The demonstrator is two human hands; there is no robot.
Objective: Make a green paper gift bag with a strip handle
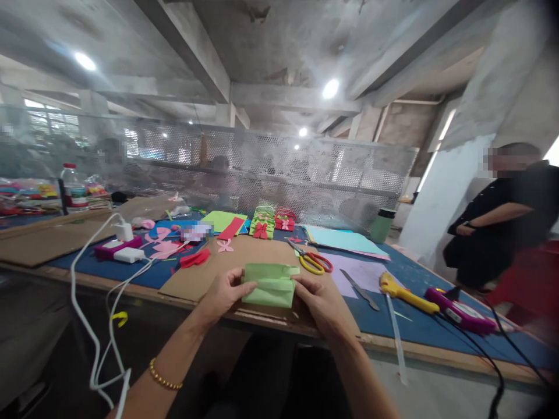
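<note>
A folded piece of light green paper [269, 286] is held up over the table's near edge, a crease running across it. My left hand [227, 294] pinches its left side, thumb in front. On the opposite side my right hand [315, 295] grips the right edge between thumb and fingers. Under and behind the paper lies a brown cardboard sheet [253, 255]. Scissors [312, 262] with red and yellow handles rest just beyond my right hand. A grey metal blade [360, 289] lies to the right of them.
A yellow glue gun [408, 295] with a glue stick lies right, beside a purple power strip [460, 312]. Small green and red paper bags [262, 224] stand behind. White cables [94, 366] hang over the left edge. A person [502, 209] stands at the right.
</note>
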